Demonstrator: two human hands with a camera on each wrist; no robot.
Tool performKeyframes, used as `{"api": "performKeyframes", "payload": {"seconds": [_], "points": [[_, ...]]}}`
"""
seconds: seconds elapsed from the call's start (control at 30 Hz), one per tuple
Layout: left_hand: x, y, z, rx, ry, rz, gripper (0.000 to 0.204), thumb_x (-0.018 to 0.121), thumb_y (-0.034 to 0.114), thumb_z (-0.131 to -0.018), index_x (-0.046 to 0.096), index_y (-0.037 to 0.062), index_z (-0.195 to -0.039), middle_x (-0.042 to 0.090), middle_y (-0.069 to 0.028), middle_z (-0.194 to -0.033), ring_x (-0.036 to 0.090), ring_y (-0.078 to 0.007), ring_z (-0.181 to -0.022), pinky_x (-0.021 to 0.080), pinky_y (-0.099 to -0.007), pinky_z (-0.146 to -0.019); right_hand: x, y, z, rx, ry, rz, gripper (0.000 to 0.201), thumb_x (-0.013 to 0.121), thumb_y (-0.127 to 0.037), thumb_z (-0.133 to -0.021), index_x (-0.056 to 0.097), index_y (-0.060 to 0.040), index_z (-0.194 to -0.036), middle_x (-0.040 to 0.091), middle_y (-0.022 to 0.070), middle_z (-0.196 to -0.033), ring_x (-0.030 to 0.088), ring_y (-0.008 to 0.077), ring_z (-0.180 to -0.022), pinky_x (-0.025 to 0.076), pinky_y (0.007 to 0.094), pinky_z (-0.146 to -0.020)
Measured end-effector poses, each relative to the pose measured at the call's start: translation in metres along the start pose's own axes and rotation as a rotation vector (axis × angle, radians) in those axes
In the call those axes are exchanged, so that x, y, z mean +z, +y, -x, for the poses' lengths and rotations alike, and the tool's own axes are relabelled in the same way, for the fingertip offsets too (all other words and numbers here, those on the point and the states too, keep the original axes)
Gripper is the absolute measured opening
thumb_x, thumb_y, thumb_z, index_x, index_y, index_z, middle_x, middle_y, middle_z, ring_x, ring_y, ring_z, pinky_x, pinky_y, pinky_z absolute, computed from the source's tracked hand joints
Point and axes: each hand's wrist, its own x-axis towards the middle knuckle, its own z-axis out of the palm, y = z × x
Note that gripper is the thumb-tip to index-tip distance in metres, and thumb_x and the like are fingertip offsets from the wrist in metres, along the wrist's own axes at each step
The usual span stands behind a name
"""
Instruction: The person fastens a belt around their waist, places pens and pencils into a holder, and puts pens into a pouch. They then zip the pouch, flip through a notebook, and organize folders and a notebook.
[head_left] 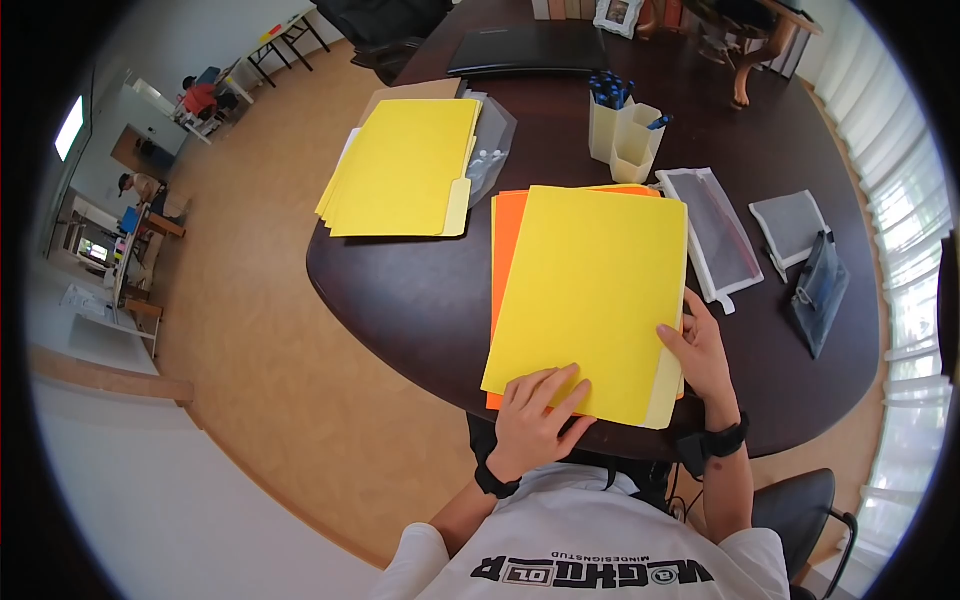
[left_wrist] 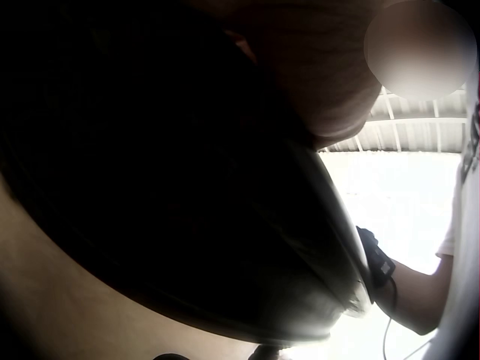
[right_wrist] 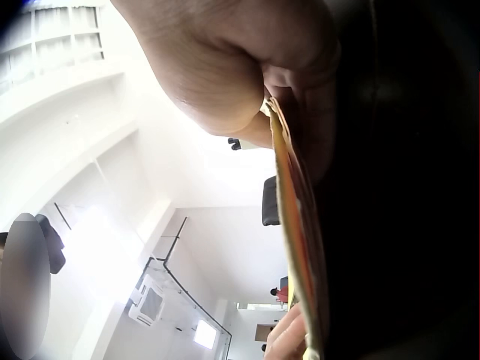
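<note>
A stack of file folders, a yellow folder [head_left: 595, 290] on top and an orange folder [head_left: 508, 240] showing beneath, lies at the table's near edge. My right hand [head_left: 705, 350] grips the stack's right edge, thumb on top and fingers below. In the right wrist view, the layered folder edges [right_wrist: 289, 195] run down from the right hand [right_wrist: 255, 67]. My left hand [head_left: 540, 415] rests on the stack's near edge, its fingers spread over the yellow cover. The left wrist view is mostly dark, with part of the left hand [left_wrist: 322, 67] at the top.
Another pile of yellow folders [head_left: 400, 165] lies at the left, partly over a clear pouch [head_left: 490, 150]. Behind are a pen holder [head_left: 632, 140] and a black laptop [head_left: 527, 52]. Mesh zip pouches [head_left: 710, 230] and a dark pouch [head_left: 820, 290] lie at the right.
</note>
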Motion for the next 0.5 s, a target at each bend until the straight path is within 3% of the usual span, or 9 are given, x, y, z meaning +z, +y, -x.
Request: {"api": "performKeyframes", "payload": {"seconds": [0.37,0.5], "points": [[-0.005,0.003,-0.002,-0.021,-0.026,0.047,0.041,0.077,0.03,-0.079,0.069,0.0128,-0.116,0.064,-0.0052,-0.125,0.058,-0.0263,-0.11,0.042,-0.0396,-0.094,0.001,0.0,0.001,-0.001,0.019,0.008,0.06,0.058,0.006,-0.092,0.033,0.0051,-0.147,0.071,0.0136,-0.099,0.069,0.013,-0.085,0.052,0.024,-0.073],[-0.037,-0.013,-0.015,-0.038,-0.203,0.176,0.042,0.077,0.024,-0.081,0.066,0.0087,-0.118,0.063,-0.0098,-0.125,0.058,-0.0313,-0.112,0.045,-0.0424,-0.095,0.003,-0.002,0.001,0.009,0.012,-0.018,0.059,0.057,0.007,-0.092,0.033,0.0051,-0.146,0.072,0.0132,-0.098,0.07,0.0136,-0.085,0.053,0.0242,-0.074]]}}
